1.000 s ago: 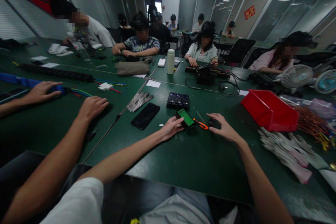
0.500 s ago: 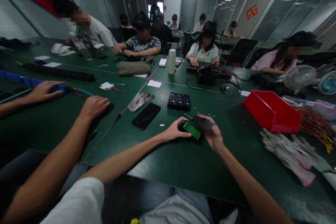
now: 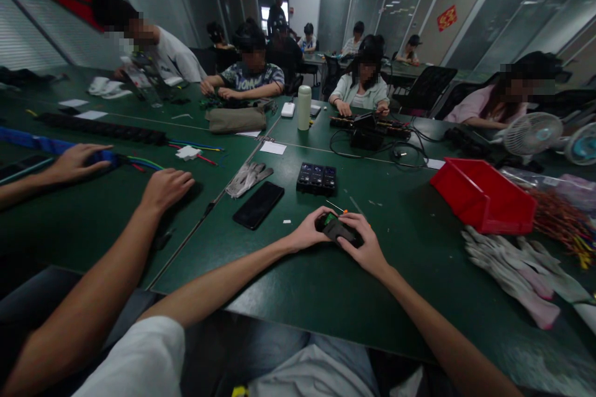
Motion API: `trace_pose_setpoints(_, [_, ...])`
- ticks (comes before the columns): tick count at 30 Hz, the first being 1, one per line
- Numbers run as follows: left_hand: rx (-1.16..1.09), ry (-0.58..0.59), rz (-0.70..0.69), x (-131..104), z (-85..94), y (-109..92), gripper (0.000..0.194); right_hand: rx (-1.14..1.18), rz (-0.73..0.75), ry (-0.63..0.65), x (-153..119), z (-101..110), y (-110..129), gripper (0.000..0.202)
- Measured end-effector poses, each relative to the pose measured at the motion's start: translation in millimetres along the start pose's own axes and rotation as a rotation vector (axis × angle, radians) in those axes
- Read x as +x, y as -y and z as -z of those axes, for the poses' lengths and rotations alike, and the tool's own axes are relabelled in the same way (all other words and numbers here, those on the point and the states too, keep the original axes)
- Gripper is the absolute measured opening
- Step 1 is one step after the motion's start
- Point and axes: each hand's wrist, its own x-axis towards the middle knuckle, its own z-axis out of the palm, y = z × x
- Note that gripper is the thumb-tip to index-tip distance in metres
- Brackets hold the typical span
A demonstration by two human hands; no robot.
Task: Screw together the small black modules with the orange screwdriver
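Between my hands is a small black case (image 3: 321, 222) with a green circuit board (image 3: 330, 218) showing at its left end. My left hand (image 3: 310, 229) grips that end, thumb and fingers around it. A flat black cover (image 3: 338, 232) lies over most of the board, and my right hand (image 3: 365, 243) pinches it together with the case. Just behind my right fingers lies a thin screwdriver (image 3: 335, 206); a bit of orange handle shows, the rest is hidden. Beyond stands a black block with three sections (image 3: 316, 178).
Left of my hands lie a black phone (image 3: 259, 205) and a glove (image 3: 249, 178). A red bin (image 3: 484, 195) and more gloves (image 3: 512, 267) are at right. A co-worker's hands (image 3: 165, 192) rest at left by a blue strip (image 3: 51, 144). A pale bottle (image 3: 304, 108) stands farther back.
My right hand has brought the black cover down and left onto the case, hiding most of the green board. The screwdriver's orange handle has come into sight. My left hand stays in place.
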Motion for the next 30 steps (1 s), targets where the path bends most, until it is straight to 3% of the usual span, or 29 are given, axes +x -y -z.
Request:
trace_pose_setpoints(3, [0.005, -0.005, 0.005, -0.8, -1.4, -2.4, 0.052, -0.025, -0.01, -0.083, -1.0, -0.9, -1.5, 0.027])
trace_pose_setpoints(7, [0.037, -0.025, 0.004, -1.6, -2.9, -3.4, 0.048, -0.068, 0.032, -0.07, -2.0, -0.1, -5.7, 0.015])
trace_pose_setpoints(14, [0.168, -0.056, -0.05, -0.4, -1.7, -1.7, 0.046, -0.177, 0.12, 0.006, -3.4, 0.2, -8.6, 0.031])
trace_pose_setpoints(22, [0.218, 0.041, -0.062, -4.8, -6.5, -0.8, 0.046, -0.167, 0.136, -0.03, -5.2, 0.9, -8.0, 0.027])
trace_pose_setpoints(30, [0.33, 0.002, -0.076, -7.5, -5.1, -0.7, 0.049, -0.163, 0.145, 0.013, -3.7, 0.1, -10.5, 0.026])
